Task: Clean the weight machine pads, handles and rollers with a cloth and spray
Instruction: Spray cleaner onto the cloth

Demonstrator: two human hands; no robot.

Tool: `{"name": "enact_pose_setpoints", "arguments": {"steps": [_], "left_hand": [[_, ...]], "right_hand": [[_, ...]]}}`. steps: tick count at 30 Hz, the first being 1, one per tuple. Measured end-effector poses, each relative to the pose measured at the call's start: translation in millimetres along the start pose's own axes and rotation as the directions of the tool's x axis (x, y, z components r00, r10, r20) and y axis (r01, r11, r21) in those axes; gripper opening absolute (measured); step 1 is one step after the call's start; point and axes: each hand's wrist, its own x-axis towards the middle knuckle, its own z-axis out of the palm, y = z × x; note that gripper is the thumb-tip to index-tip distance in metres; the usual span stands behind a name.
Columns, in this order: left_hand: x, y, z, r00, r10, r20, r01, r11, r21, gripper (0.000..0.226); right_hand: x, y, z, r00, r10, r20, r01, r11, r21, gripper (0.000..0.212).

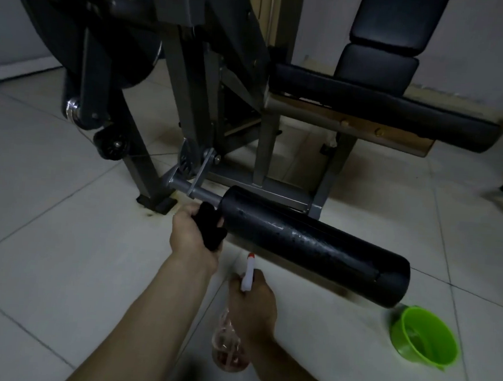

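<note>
Low on the grey machine frame (pixel 263 149), left hand (pixel 192 233) clutches black cloth (pixel 211 232) at black foam roller (pixel 314 248). Right hand (pixel 254 303) grips clear spray bottle (pixel 229 346) below it; green plastic bowl (pixel 424 336) sits on floor by its free end.

Reaches forward with bare left forearm, left grip (pixel 195 235) curled round a black cloth (pixel 211 230), back of hand up. Holds right grip (pixel 254 303) lower and nearer, wrapped round the neck of a spray bottle (pixel 227 345), forearm angled in from lower right.
</note>
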Motion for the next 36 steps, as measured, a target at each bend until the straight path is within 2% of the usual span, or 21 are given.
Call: {"name": "enact_pose_setpoints", "arguments": {"steps": [3,5,12,16,19,22,24,26,29,31,34,36], "left_hand": [[8,-12,-1,0.998,-0.056,-0.016,0.057,0.996,0.068,0.020],[14,-23,4,0.997,-0.083,0.010,0.081,0.987,0.140,0.023],[21,-84,27,0.979,-0.200,0.023,0.179,0.917,0.356,0.020],[15,-121,45,0.967,-0.255,0.029,0.212,0.858,0.469,0.015],[10,-148,57,0.948,-0.311,0.068,0.224,0.803,0.552,0.021],[8,-169,67,0.935,-0.341,0.102,0.215,0.769,0.603,0.027],[4,-181,72,0.925,-0.362,0.113,0.205,0.728,0.654,0.023],[-4,-194,76,0.901,-0.417,0.123,0.221,0.682,0.697,0.019],[-9,-212,81,0.855,-0.506,0.114,0.275,0.628,0.728,0.021],[-11,-225,86,0.840,-0.531,0.110,0.268,0.583,0.767,0.019],[-12,-241,92,0.836,-0.533,0.131,0.213,0.535,0.818,0.017],[-7,-254,91,0.827,-0.545,0.134,0.206,0.516,0.831,0.017]], "right_hand": [[-2,16,-14,0.999,0.013,-0.033,-0.011,0.997,0.078,0.018],[-3,26,-27,0.993,0.052,-0.105,-0.037,0.989,0.142,0.016],[0,69,-64,0.947,0.250,-0.204,-0.193,0.945,0.263,0.014],[-1,93,-93,0.884,0.391,-0.257,-0.279,0.882,0.380,0.020],[-6,113,-118,0.819,0.468,-0.333,-0.316,0.852,0.418,0.020],[-18,126,-145,0.789,0.487,-0.375,-0.324,0.848,0.421,0.017],[-23,136,-158,0.770,0.499,-0.397,-0.318,0.840,0.439,0.007],[-24,142,-173,0.754,0.494,-0.433,-0.288,0.841,0.458,0.023],[-16,148,-199,0.732,0.480,-0.483,-0.234,0.844,0.483,0.010],[-8,155,-213,0.719,0.476,-0.506,-0.211,0.844,0.493,0.022],[-5,176,-223,0.683,0.434,-0.588,-0.207,0.886,0.414,0.033],[-11,204,-222,0.676,0.394,-0.623,-0.252,0.918,0.307,0.030]]}}
